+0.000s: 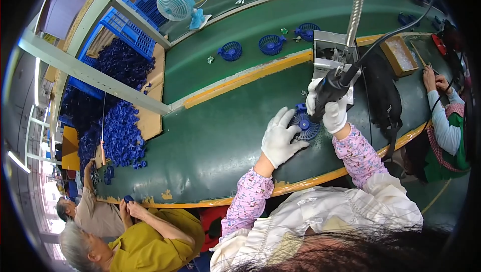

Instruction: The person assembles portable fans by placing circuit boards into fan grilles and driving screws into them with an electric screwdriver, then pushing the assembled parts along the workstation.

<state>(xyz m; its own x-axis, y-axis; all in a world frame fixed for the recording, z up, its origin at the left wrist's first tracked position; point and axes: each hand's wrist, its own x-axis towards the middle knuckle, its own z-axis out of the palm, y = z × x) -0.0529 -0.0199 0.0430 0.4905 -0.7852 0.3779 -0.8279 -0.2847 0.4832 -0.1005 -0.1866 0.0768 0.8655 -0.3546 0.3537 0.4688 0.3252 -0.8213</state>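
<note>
My left hand (279, 142), in a white glove, lies against the left edge of a blue round slatted housing (307, 125), its fingers and thumb at the rim. The housing sits flat on the green work surface (215, 147). My right hand (333, 116), also gloved, is wrapped round a black corded electric screwdriver (330, 89). The tool slants above the housing's right side; its tip is hidden by my glove. A metal coil spring (356, 6) comes down to it from above, beside a black cable. Three similar blue housings, one being a far housing (271, 44), stand on the belt beyond.
A metal box (324, 46) stands behind the tool, with a dark cloth-like bundle (383, 91) and a cardboard box (399, 55) to its right. Blue parts (117, 131) pile up at left. A light-blue fan (178, 5) stands at the back. Co-workers sit on both sides.
</note>
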